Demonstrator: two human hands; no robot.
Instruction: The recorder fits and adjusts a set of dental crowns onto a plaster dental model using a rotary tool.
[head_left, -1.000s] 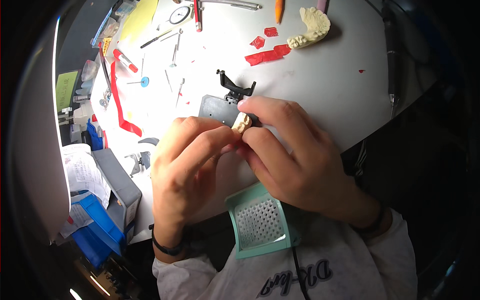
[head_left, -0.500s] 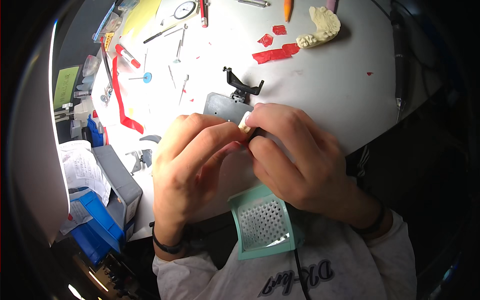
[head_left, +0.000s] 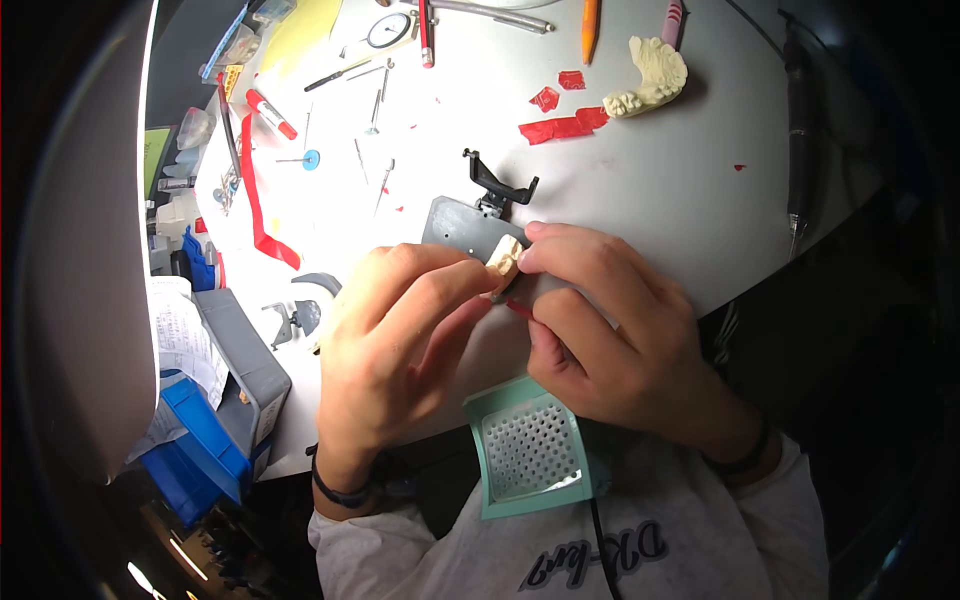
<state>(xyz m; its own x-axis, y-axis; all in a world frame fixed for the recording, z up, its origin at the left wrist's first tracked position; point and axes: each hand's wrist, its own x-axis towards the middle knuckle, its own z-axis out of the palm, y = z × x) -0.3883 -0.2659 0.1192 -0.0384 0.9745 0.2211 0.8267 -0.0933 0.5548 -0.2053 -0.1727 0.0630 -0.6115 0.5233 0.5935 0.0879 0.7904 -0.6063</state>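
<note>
Between my two hands is a small cream dental cast piece [head_left: 504, 256] with tooth shapes on it. My left hand [head_left: 395, 335] pinches its near left side with the fingertips. The fingers of my right hand [head_left: 615, 330] close on its right side, the index fingertip touching the cast. A bit of red wax [head_left: 519, 309] shows under the piece, close to the right fingers. Just beyond the fingertips is a grey plate with a black hinged arm, which looks like a dental articulator [head_left: 460, 225]. My fingers hide the cast's underside and part of the plate.
A larger cream dental cast [head_left: 655, 75] lies at the far right, beside red wax pieces [head_left: 560, 128]. Small tools, a dial gauge [head_left: 388, 30] and a red wax strip [head_left: 254, 195] lie far left. A perforated green-framed unit [head_left: 530, 450] is near my body; grey bin [head_left: 240, 350] left.
The whole view has shifted, so table items appear lower and further right. The cast piece between my fingers is tilted differently, and more of its tooth surface shows.
</note>
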